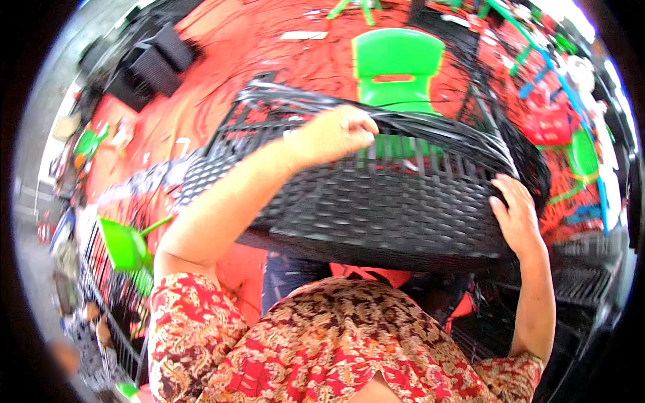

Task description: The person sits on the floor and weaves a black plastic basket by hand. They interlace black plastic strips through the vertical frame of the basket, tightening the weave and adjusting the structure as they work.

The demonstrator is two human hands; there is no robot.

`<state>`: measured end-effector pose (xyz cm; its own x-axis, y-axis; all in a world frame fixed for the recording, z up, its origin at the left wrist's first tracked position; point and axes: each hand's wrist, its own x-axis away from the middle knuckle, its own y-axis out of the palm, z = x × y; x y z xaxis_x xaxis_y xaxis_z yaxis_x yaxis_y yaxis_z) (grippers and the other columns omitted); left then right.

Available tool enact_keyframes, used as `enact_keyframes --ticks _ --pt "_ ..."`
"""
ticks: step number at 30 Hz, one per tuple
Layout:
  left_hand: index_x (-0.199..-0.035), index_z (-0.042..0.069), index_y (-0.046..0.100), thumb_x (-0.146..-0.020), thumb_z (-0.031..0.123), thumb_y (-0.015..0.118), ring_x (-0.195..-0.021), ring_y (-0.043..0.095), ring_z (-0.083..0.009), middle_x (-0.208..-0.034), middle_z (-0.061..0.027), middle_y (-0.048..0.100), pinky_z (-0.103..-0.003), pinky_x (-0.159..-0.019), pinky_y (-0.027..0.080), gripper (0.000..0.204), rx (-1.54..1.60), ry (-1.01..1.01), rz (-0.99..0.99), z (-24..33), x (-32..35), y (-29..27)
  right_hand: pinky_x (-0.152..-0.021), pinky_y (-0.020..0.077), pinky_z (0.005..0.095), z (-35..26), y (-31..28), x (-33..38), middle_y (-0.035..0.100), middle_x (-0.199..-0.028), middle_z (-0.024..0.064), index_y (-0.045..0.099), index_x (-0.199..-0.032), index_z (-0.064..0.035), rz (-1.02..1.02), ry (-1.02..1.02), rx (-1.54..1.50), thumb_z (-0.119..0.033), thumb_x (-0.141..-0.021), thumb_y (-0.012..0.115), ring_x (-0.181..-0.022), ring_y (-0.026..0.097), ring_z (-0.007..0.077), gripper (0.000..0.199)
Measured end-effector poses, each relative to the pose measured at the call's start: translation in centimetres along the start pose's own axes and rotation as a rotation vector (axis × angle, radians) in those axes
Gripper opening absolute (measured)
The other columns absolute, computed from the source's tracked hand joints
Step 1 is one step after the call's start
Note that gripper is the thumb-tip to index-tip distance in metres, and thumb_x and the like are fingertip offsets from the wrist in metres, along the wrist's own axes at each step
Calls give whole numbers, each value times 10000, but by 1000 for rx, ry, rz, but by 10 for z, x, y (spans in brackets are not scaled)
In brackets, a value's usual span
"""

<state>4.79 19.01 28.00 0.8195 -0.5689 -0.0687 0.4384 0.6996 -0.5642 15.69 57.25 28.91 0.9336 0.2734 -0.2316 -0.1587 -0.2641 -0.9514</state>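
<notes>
Across my lap lies a half-woven black wicker furniture frame [376, 201]. Its near part is tightly woven from flat plastic strips, and bare upright strands show toward the far edge. A loose bundle of black strips [430, 124] runs along that far edge. My left hand [342, 132] is above the far middle of the weave, its fingers curled closed. What it pinches, if anything, is too blurred to make out. At the right end, my right hand [517, 211] grips the side of the wicker frame with thumb and fingers.
Just beyond the frame stands a green plastic chair [400, 60]. Dark woven pieces [158, 64] stand at the far left on the red floor covering [222, 47]. A green dustpan [124, 245] is at left. A red basket [545, 121] sits at right. Another person [87, 356] is at lower left.
</notes>
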Motion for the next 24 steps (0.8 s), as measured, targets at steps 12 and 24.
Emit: enact_keyframes --ticks 12,24 --pt "-1035 52 658 -859 271 564 -911 644 -254 -945 -170 657 -353 -807 480 296 -616 -559 421 -186 261 -187 -938 399 402 -16 3 -3 596 -1082 130 637 -1008 -37 127 -80 202 -98 -787 640 -1072 527 304 229" --pt "-937 3 645 -882 269 564 -788 542 -116 -825 -8 611 -273 -737 424 283 -74 -526 394 -186 242 -162 -774 464 375 -106 52 -99 610 -910 141 629 -971 -6 -189 -198 -357 -158 -789 652 -851 588 304 238"
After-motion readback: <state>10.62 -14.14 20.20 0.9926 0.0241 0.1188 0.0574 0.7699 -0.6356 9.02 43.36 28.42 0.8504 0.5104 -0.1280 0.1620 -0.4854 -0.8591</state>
